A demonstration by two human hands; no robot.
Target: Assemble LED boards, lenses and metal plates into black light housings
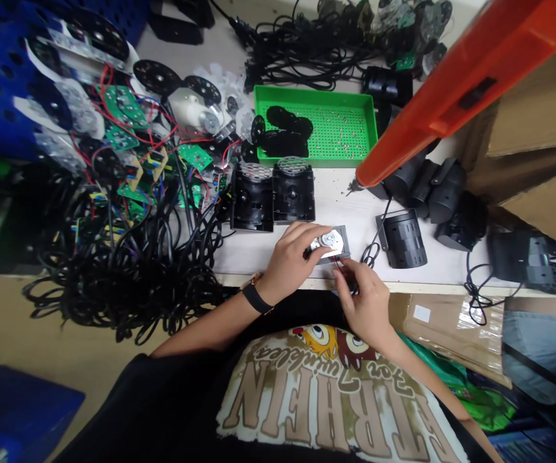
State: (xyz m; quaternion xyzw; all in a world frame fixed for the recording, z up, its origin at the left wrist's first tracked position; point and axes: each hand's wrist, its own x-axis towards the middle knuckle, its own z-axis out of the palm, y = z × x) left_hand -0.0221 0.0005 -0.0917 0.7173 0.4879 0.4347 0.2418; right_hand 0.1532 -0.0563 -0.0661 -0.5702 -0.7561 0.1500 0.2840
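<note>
My left hand (297,254), with a watch on its wrist, grips a small metal motor assembly (331,242) between thumb and fingers. A flat dark grey piece (346,239) lies beneath and beside the motor. My right hand (365,292) pinches thin red and dark wires (336,262) that run from the motor's near side. Just beyond my left hand, two black plastic housing halves (294,196) stand side by side with patterned clear lenses at their tops. A black cylindrical housing (403,238) with a cable rests to the right of my hands.
An orange power screwdriver (432,96) hangs in from the upper right, tip near the table. Behind, a green tray (316,161) holds black discs and small screws. Circuit boards (123,106) and tangled black cables (162,276) crowd the left. Cardboard boxes (538,122) stand right.
</note>
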